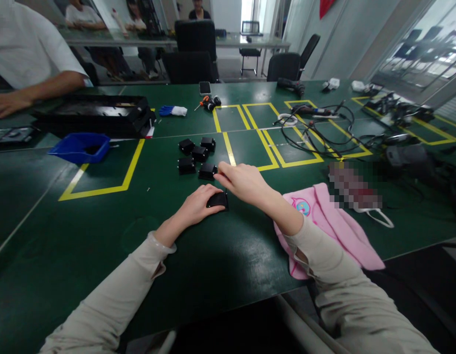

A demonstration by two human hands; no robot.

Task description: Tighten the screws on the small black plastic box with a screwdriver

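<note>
My left hand [198, 204] grips a small black box-shaped part [217, 199] on the green table, thumb at its near side and fingers over the far side. Above that part's right end, my right hand [242, 181] is closed in a pinch. A thin dark shaft [226, 191] shows under its fingers, but what they hold is mostly hidden. Just beyond my hands sits a group of several similar black parts, the nearest black part [207, 171] close to my right fingertips.
A blue scoop-shaped bin [82, 147] and black trays [98, 115] stand at left, near a co-worker's arm [39, 93]. Pink cloth [323, 221] lies under my right forearm. Cables [316, 132], gloves [173, 111], an orange-black tool [209, 102] and a phone [204, 88] lie farther back.
</note>
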